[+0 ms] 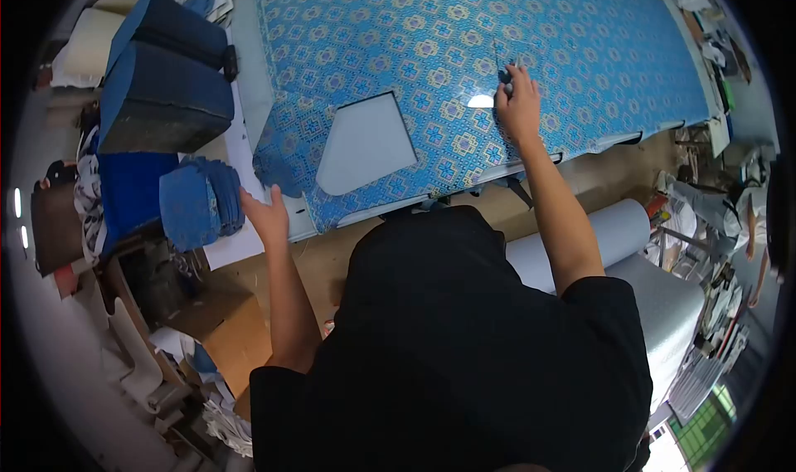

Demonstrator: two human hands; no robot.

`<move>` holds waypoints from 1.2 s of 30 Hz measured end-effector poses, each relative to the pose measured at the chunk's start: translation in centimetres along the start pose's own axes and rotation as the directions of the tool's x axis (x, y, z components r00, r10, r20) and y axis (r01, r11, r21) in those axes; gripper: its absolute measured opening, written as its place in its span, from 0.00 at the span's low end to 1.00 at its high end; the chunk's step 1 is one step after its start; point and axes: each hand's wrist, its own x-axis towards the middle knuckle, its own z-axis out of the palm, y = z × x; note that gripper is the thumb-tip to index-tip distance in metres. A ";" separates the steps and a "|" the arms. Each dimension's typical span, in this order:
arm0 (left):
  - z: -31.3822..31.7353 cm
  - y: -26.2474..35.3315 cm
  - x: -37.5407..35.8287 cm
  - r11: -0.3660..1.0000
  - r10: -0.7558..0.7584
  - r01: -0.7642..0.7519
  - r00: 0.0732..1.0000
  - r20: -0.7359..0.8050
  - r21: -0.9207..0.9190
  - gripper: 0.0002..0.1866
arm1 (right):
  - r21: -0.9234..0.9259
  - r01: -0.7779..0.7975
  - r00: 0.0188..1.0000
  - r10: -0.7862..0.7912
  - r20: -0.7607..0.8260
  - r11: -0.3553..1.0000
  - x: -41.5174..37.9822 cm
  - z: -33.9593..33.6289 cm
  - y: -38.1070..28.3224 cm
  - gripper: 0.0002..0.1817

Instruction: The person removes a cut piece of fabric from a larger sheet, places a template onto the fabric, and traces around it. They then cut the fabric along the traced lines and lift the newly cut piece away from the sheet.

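Note:
A blue patterned sheet covers the table, with a wedge-shaped opening in it that shows a pale surface. Over the sheet's right half, my right hand has its fingers curled round a small dark tool; its exact kind I cannot tell. My left hand is at the left, thumb and fingers apart, fingertips right at the side of a stack of cut blue pieces. Between that hand and the opening, a flap of the sheet shows a plainer, darker blue.
Large dark blue blocks stand at the left, beyond the stack. White paper lies under the stack. A cardboard box sits below on the left. Right of my body are a pale roll and silvery sheeting.

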 end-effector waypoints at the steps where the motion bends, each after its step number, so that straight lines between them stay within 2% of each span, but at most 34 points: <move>1: 0.0 1.3 -1.0 1.000 0.023 -0.022 1.000 0.015 -0.011 0.40 | 0.005 -0.003 1.000 0.003 0.004 1.000 0.0 -0.1 0.0 0.23; 3: -0.1 4.7 -3.4 0.994 0.112 -0.113 0.981 0.159 0.000 0.40 | 0.017 0.001 1.000 -0.001 0.009 1.000 -0.1 0.0 0.2 0.23; 4: 0.3 4.8 -3.7 0.991 0.131 -0.131 0.977 0.171 -0.013 0.40 | 0.030 -0.008 1.000 0.007 0.017 1.000 -0.3 0.1 -0.1 0.24; 6: 2.6 6.1 -4.1 0.964 0.181 -0.229 0.936 0.302 0.133 0.38 | 0.017 -0.025 0.999 0.025 0.035 1.000 -0.1 -0.1 0.0 0.25; 7: 3.1 7.2 -3.7 0.974 0.138 -0.194 0.920 0.366 0.120 0.37 | 0.032 -0.019 0.999 0.017 0.051 0.999 -0.3 -0.3 -0.1 0.25; 8: 3.7 8.3 -3.2 0.970 0.180 -0.228 0.904 0.388 0.082 0.37 | 0.046 -0.012 0.998 0.009 0.064 0.999 -0.4 -0.6 -0.1 0.26; 10: 4.6 9.9 -1.8 0.927 0.048 -0.200 0.901 0.431 0.316 0.37 | 0.050 -0.010 0.992 0.004 0.126 0.999 -1.0 -1.1 -0.4 0.26; 11: 5.6 10.0 -1.1 0.927 0.081 -0.231 0.893 0.443 0.296 0.37 | 0.054 -0.007 0.990 0.000 0.139 0.999 -1.3 -1.6 -0.8 0.26; 14: 7.6 9.1 0.2 0.907 0.164 -0.292 0.908 0.385 0.302 0.36 | 0.050 -0.004 0.968 -0.008 0.250 0.999 -3.1 -2.7 -1.3 0.27; 16: 8.7 9.3 0.4 0.871 0.202 -0.310 0.933 0.296 0.382 0.36 | 0.038 0.003 0.950 -0.014 0.312 0.999 -4.2 -3.1 -1.5 0.27; 18: 8.7 9.0 0.3 0.902 0.273 -0.330 0.936 0.225 0.277 0.34 | 0.117 -0.055 0.953 0.017 0.303 0.992 -5.0 -4.1 -1.9 0.28; 19: 9.7 6.8 1.1 0.836 0.367 -0.413 0.910 0.191 0.361 0.32 | 0.154 0.022 0.964 -0.061 0.257 0.988 -5.7 -3.1 -0.9 0.30; 20: 9.8 6.6 1.4 0.836 0.380 -0.427 0.903 0.198 0.345 0.31 | 0.156 0.015 0.957 -0.059 0.284 0.988 -5.5 -4.2 -1.4 0.31; 21: 10.3 5.3 2.2 0.759 0.393 -0.457 0.890 0.232 0.464 0.32 | 0.110 0.034 0.947 -0.068 0.313 0.993 -5.3 -5.0 -1.5 0.30; 24: 11.0 5.6 2.6 0.735 0.290 -0.359 0.933 0.212 0.576 0.32 | 0.113 0.003 0.946 -0.040 0.321 0.994 -5.4 -5.8 -1.5 0.25; 28: 9.9 7.6 2.1 0.714 0.315 -0.376 0.926 0.210 0.590 0.32 | 0.114 0.007 0.932 -0.048 0.359 0.993 -5.1 -5.5 -2.3 0.25; 30: 10.6 7.2 3.1 0.637 0.184 -0.331 0.942 0.280 0.696 0.33 | 0.093 -0.013 0.932 -0.022 0.361 0.996 -5.1 -5.5 -2.2 0.25; 34: 11.1 7.6 2.0 0.653 0.162 -0.270 0.963 0.217 0.708 0.32 | 0.098 -0.005 0.932 -0.031 0.361 0.995 -5.1 -5.3 -2.1 0.24; 36: 12.3 5.4 2.8 0.576 0.172 -0.267 0.964 0.204 0.773 0.32 | 0.097 -0.004 0.926 -0.033 0.376 0.995 -4.9 -5.6 -2.5 0.24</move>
